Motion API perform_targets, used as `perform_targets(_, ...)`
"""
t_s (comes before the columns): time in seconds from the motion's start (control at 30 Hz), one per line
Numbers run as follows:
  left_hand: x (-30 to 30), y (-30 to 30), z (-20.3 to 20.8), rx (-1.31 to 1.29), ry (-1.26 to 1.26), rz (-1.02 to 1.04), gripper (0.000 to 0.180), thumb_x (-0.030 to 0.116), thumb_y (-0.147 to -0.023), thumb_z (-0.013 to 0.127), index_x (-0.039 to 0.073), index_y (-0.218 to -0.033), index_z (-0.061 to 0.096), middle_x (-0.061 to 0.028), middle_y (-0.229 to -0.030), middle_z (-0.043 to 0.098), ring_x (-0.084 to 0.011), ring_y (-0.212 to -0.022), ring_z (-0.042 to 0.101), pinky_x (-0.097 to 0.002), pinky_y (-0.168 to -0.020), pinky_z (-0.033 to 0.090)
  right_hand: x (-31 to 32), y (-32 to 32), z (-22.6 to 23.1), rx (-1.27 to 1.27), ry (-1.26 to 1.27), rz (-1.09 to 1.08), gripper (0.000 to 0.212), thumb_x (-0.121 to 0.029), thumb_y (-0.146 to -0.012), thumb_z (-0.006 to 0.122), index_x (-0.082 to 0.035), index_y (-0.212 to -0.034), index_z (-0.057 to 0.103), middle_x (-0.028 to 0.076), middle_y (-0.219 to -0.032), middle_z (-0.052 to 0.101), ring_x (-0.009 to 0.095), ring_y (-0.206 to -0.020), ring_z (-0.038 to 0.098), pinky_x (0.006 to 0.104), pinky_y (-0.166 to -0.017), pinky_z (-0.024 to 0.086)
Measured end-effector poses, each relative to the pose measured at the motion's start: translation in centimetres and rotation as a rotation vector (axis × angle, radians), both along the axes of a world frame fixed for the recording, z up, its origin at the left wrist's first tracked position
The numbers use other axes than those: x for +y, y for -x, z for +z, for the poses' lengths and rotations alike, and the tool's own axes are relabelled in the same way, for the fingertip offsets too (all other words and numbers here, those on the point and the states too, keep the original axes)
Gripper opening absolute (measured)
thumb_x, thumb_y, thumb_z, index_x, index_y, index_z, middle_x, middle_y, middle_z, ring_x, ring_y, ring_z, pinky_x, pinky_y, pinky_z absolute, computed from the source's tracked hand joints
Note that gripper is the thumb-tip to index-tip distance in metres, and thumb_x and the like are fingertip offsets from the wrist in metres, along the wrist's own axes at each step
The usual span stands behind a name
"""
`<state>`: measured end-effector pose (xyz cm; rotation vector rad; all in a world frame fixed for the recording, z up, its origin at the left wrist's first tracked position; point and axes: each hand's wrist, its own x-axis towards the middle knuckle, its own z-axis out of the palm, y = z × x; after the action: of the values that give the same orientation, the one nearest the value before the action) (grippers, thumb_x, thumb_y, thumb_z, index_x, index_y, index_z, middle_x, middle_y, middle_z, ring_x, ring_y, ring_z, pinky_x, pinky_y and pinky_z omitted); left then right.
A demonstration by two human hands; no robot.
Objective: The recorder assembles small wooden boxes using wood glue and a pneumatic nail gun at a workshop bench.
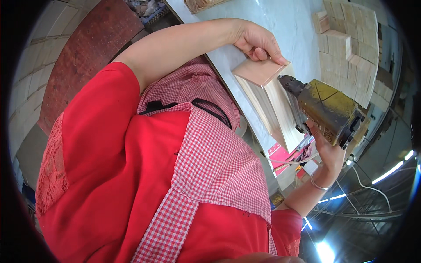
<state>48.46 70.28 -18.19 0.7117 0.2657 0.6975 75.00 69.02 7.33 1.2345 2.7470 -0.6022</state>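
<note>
A long, narrow pale wooden box (288,115) lies at the worktable's edge, open along the side facing me. At its far end sits a thin square wooden panel (258,70). My left hand (259,44) is closed at that panel, thumb and finger pinching its corner, the other fingers curled. With a bracelet on its wrist, my right hand (326,149) grips a worn yellow and black nail gun (329,105). The gun's nose (289,83) is against or very near the box beside the panel; exact contact I cannot tell. Part of the right-hand grip is hidden behind the gun.
Stacks of pale wooden blocks (346,52) stand at the right on the light worktable (280,15). Pink paper and small tools (291,155) lie beyond the box's near end. A reddish-brown board (87,61) is at the left. A wooden piece (201,4) lies at the top.
</note>
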Motion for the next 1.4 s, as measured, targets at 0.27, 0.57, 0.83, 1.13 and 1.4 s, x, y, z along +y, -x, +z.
perform_targets(0.27,-6.5,0.1,2.7,0.544,-0.623,0.621,0.089,0.038,-0.064,0.089,0.010,-0.140,0.052,-0.0066,-0.125,0.056,-0.0252,-0.115,0.055,-0.0372,-0.102,0.041,-0.5,0.4,0.5,-0.036,-0.035,-0.056,0.036,-0.008,-0.080,0.085,0.004,-0.109,0.068,0.009,-0.102,0.074,0.016,-0.088,0.067,0.0294,-0.080,0.054)
perform_targets(0.57,-6.4,-0.6,2.9,0.638,-0.789,0.735,0.092,0.036,-0.056,0.090,0.009,-0.135,0.050,-0.0110,-0.131,0.052,-0.0262,-0.126,0.048,-0.0402,-0.108,0.038,-0.1,-0.3,0.2,-0.037,-0.037,-0.003,0.035,-0.008,-0.081,0.083,0.004,-0.109,0.068,0.009,-0.104,0.073,0.016,-0.089,0.067,0.0289,-0.078,0.054)
perform_targets(0.83,-5.7,-1.5,2.2,0.527,-0.759,0.706,0.090,0.031,-0.054,0.091,0.009,-0.131,0.050,-0.0097,-0.130,0.051,-0.0248,-0.126,0.048,-0.0396,-0.108,0.039,0.4,-0.6,-0.4,0.154,-0.066,0.008,0.035,-0.012,-0.082,0.084,0.003,-0.109,0.069,0.007,-0.099,0.071,0.013,-0.083,0.064,0.0265,-0.070,0.052)
perform_targets(1.13,-5.6,-1.7,1.9,0.533,-0.747,0.684,0.089,0.029,-0.054,0.092,0.009,-0.130,0.049,-0.0089,-0.129,0.051,-0.0243,-0.125,0.048,-0.0388,-0.109,0.038,1.2,2.1,-0.2,0.047,0.005,-0.452,0.063,-0.012,-0.075,0.089,0.003,-0.127,0.057,0.011,-0.115,0.068,0.019,-0.100,0.065,0.0312,-0.088,0.052)
perform_targets(1.4,-5.6,-1.7,1.8,0.501,-0.776,0.712,0.090,0.030,-0.054,0.092,0.008,-0.130,0.049,-0.0098,-0.129,0.051,-0.0252,-0.124,0.048,-0.0388,-0.109,0.038,1.6,3.1,0.4,-0.060,0.036,-0.435,0.053,-0.009,-0.078,0.086,0.003,-0.122,0.060,0.010,-0.112,0.070,0.017,-0.097,0.066,0.0297,-0.086,0.053)
